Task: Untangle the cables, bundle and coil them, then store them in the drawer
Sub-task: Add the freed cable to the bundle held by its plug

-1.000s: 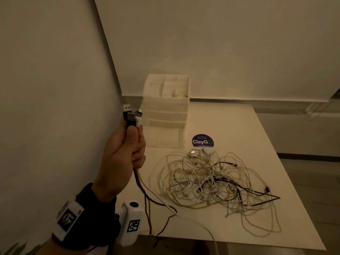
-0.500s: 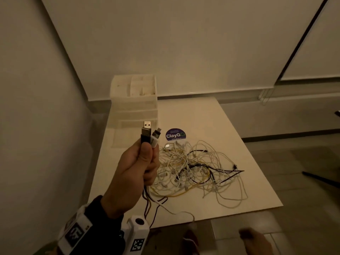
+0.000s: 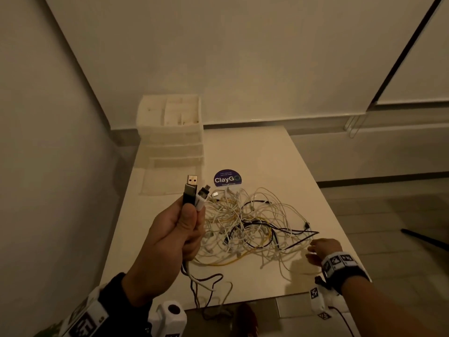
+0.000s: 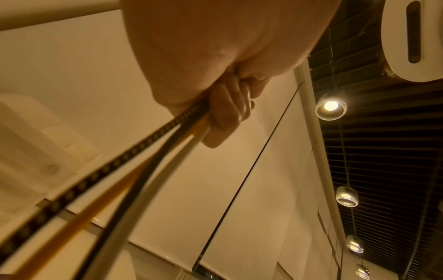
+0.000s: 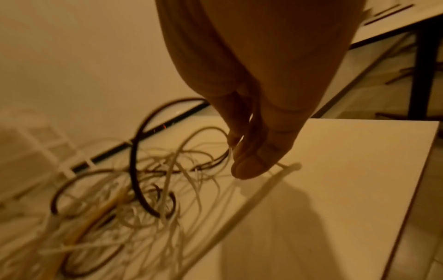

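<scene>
A tangle of white, yellow and black cables (image 3: 250,227) lies in the middle of the white table (image 3: 267,154). My left hand (image 3: 189,215) is raised over the table's near left. It grips several cable ends (image 3: 193,193), a black USB plug and white plugs sticking up from the fist. Their cords (image 4: 143,144) hang down from it (image 4: 227,106) to the table edge. My right hand (image 3: 318,249) reaches into the tangle's right side. In the right wrist view its fingers (image 5: 242,151) hang fairly straight, touching a white loop of the pile (image 5: 143,189). The white drawer unit (image 3: 172,132) stands at the back left, drawers closed.
A round blue ClayGo sticker (image 3: 227,178) sits on the table behind the tangle. A wall runs close along the left. The table's right edge (image 5: 407,189) drops to the floor just beyond my right hand.
My right hand has come up from below the table edge to the right side of the tangle. The left hand holds the same plugs, a little lower and further right in view.
</scene>
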`<action>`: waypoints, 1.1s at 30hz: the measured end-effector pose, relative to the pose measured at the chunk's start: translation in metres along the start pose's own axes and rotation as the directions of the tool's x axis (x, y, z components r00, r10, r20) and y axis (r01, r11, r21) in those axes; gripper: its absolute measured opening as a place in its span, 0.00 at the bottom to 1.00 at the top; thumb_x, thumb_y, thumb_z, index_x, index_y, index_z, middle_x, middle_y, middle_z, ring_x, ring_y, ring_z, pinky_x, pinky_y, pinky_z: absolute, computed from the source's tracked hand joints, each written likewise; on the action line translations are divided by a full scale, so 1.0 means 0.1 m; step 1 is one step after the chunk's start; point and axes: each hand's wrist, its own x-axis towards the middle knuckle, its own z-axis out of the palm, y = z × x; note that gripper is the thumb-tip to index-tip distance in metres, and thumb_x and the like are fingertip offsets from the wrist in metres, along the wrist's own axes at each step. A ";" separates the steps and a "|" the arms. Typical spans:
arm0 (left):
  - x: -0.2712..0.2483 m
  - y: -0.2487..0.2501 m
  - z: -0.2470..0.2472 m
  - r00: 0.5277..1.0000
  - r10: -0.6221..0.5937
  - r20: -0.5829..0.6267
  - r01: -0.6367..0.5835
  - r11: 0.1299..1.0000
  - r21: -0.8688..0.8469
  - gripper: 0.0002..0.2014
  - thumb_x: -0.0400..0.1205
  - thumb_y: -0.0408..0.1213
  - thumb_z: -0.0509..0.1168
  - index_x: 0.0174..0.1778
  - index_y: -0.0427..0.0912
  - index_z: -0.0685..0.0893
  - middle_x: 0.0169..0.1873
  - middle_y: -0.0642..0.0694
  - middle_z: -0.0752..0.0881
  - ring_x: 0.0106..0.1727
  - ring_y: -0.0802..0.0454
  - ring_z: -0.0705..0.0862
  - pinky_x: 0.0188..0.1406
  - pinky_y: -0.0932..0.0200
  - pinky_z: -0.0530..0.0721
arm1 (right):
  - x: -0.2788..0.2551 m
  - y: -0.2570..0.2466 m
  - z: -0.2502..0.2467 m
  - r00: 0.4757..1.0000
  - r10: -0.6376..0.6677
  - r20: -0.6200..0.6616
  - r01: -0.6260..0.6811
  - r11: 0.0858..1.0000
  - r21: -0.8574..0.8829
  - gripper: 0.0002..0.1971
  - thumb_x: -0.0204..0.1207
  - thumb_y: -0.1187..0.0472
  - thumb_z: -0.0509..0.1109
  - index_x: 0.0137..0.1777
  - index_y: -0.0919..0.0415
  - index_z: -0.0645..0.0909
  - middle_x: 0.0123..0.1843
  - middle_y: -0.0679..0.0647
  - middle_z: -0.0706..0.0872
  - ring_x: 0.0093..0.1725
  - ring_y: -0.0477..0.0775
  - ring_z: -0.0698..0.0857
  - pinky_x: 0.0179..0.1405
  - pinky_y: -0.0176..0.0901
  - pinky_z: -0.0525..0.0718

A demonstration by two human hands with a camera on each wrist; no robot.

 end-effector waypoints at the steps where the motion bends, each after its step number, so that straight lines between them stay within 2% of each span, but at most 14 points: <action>1: 0.03 -0.01 -0.01 1.000 -0.007 -0.010 0.007 1.000 0.004 0.21 0.76 0.62 0.66 0.36 0.46 0.78 0.24 0.48 0.63 0.20 0.56 0.58 0.18 0.65 0.62 | 0.04 0.03 0.05 1.000 -0.017 0.012 0.017 0.999 -0.041 0.17 0.82 0.64 0.63 0.68 0.69 0.78 0.66 0.67 0.84 0.55 0.62 0.87 0.58 0.53 0.85; 2: 0.06 -0.03 -0.02 1.000 -0.012 -0.019 0.012 1.000 0.008 0.21 0.76 0.63 0.66 0.36 0.47 0.78 0.24 0.49 0.64 0.20 0.56 0.58 0.18 0.65 0.63 | 0.03 0.01 0.10 0.998 -0.028 0.052 0.038 0.982 -0.186 0.18 0.83 0.57 0.64 0.70 0.63 0.79 0.68 0.60 0.83 0.61 0.59 0.85 0.65 0.47 0.82; 3: 0.09 -0.04 -0.02 0.999 -0.018 -0.030 0.018 1.000 0.012 0.21 0.76 0.63 0.66 0.35 0.47 0.78 0.24 0.50 0.64 0.20 0.56 0.58 0.18 0.65 0.63 | 0.05 0.02 0.17 1.000 -0.008 0.009 0.010 0.964 -0.266 0.19 0.82 0.52 0.64 0.69 0.59 0.80 0.67 0.56 0.84 0.64 0.56 0.84 0.64 0.39 0.81; 5: 0.16 -0.07 -0.03 0.998 -0.034 -0.060 0.035 0.999 0.012 0.21 0.76 0.63 0.66 0.35 0.46 0.77 0.24 0.49 0.64 0.20 0.55 0.58 0.18 0.64 0.61 | 0.08 -0.04 0.27 0.999 -0.015 -0.034 0.006 0.963 -0.270 0.18 0.80 0.52 0.67 0.66 0.59 0.82 0.59 0.55 0.88 0.58 0.54 0.86 0.51 0.32 0.84; 8: 0.27 -0.10 -0.05 0.994 -0.051 -0.096 0.053 0.998 0.018 0.23 0.76 0.63 0.66 0.35 0.44 0.76 0.24 0.49 0.63 0.21 0.56 0.57 0.19 0.64 0.60 | 0.06 -0.20 0.35 0.997 -0.074 0.009 0.070 0.887 -0.456 0.15 0.80 0.48 0.65 0.60 0.52 0.85 0.61 0.50 0.88 0.62 0.50 0.85 0.59 0.35 0.81; 14: 0.43 -0.13 -0.09 0.986 -0.061 -0.157 0.065 0.998 0.016 0.23 0.74 0.63 0.68 0.35 0.44 0.76 0.23 0.51 0.64 0.20 0.57 0.59 0.18 0.66 0.62 | 0.33 -0.22 0.14 0.992 -0.109 -0.068 0.054 0.834 -0.550 0.07 0.74 0.54 0.72 0.50 0.52 0.84 0.53 0.57 0.88 0.50 0.59 0.86 0.54 0.46 0.85; 16: 0.46 -0.12 -0.10 0.984 -0.062 -0.165 0.065 0.998 0.010 0.24 0.74 0.63 0.68 0.35 0.44 0.76 0.24 0.51 0.64 0.20 0.57 0.59 0.17 0.66 0.62 | 0.43 -0.29 0.03 0.960 -0.212 -0.185 0.075 0.826 -0.559 0.08 0.74 0.57 0.70 0.50 0.59 0.84 0.54 0.60 0.88 0.53 0.63 0.86 0.54 0.49 0.85; 18: 0.50 -0.13 -0.12 0.983 -0.068 -0.168 0.069 0.998 0.004 0.23 0.74 0.64 0.68 0.34 0.45 0.77 0.23 0.51 0.64 0.20 0.57 0.58 0.17 0.66 0.62 | 0.43 -0.39 0.01 0.873 -0.382 -0.303 0.206 0.852 -0.481 0.08 0.73 0.70 0.66 0.51 0.69 0.82 0.53 0.70 0.86 0.54 0.71 0.84 0.58 0.58 0.83; 19: 0.52 -0.13 -0.12 0.984 -0.068 -0.167 0.069 0.998 0.002 0.23 0.74 0.64 0.68 0.34 0.45 0.77 0.23 0.52 0.64 0.20 0.57 0.58 0.17 0.66 0.61 | 0.44 -0.42 0.07 0.848 -0.460 -0.265 0.264 0.798 -0.541 0.08 0.73 0.72 0.66 0.51 0.70 0.82 0.52 0.71 0.86 0.54 0.71 0.84 0.58 0.59 0.81; 21: 0.57 -0.14 -0.11 0.985 -0.068 -0.156 0.068 0.998 -0.002 0.23 0.74 0.64 0.68 0.34 0.45 0.77 0.23 0.53 0.65 0.20 0.58 0.58 0.18 0.66 0.60 | 0.37 -0.49 0.25 0.859 -0.512 -0.033 0.376 0.672 -0.638 0.07 0.76 0.66 0.67 0.50 0.67 0.84 0.50 0.66 0.88 0.54 0.68 0.84 0.55 0.53 0.81; 23: 0.61 -0.15 -0.07 0.988 -0.068 -0.142 0.069 0.998 0.000 0.23 0.74 0.64 0.68 0.34 0.46 0.77 0.23 0.53 0.64 0.20 0.57 0.57 0.18 0.65 0.59 | 0.38 -0.45 0.38 0.915 -0.378 0.140 0.342 0.544 -0.766 0.14 0.80 0.54 0.65 0.53 0.65 0.82 0.55 0.63 0.86 0.58 0.64 0.82 0.54 0.48 0.81; 25: 0.64 -0.15 -0.03 0.989 -0.061 -0.133 0.064 0.998 0.012 0.22 0.74 0.64 0.68 0.34 0.47 0.77 0.23 0.53 0.64 0.21 0.56 0.57 0.18 0.63 0.57 | 0.46 -0.40 0.42 0.946 -0.279 0.165 0.288 0.489 -0.823 0.19 0.83 0.49 0.61 0.59 0.65 0.79 0.62 0.62 0.82 0.63 0.62 0.80 0.56 0.47 0.80; 31: 0.63 -0.14 -0.02 0.989 -0.048 -0.140 0.053 0.998 0.035 0.21 0.75 0.64 0.66 0.34 0.48 0.78 0.23 0.54 0.63 0.21 0.56 0.56 0.18 0.62 0.56 | 0.58 -0.40 0.52 0.979 -0.183 0.088 0.183 0.608 -0.772 0.17 0.78 0.55 0.70 0.59 0.69 0.82 0.56 0.63 0.86 0.56 0.65 0.85 0.42 0.43 0.80; 33: 0.61 -0.13 -0.04 0.988 -0.046 -0.149 0.052 0.998 0.036 0.22 0.75 0.64 0.66 0.34 0.47 0.77 0.24 0.52 0.63 0.21 0.55 0.56 0.18 0.62 0.56 | 0.60 -0.40 0.51 0.981 -0.182 0.063 0.173 0.685 -0.708 0.12 0.76 0.59 0.73 0.53 0.66 0.88 0.50 0.62 0.89 0.52 0.65 0.86 0.42 0.42 0.80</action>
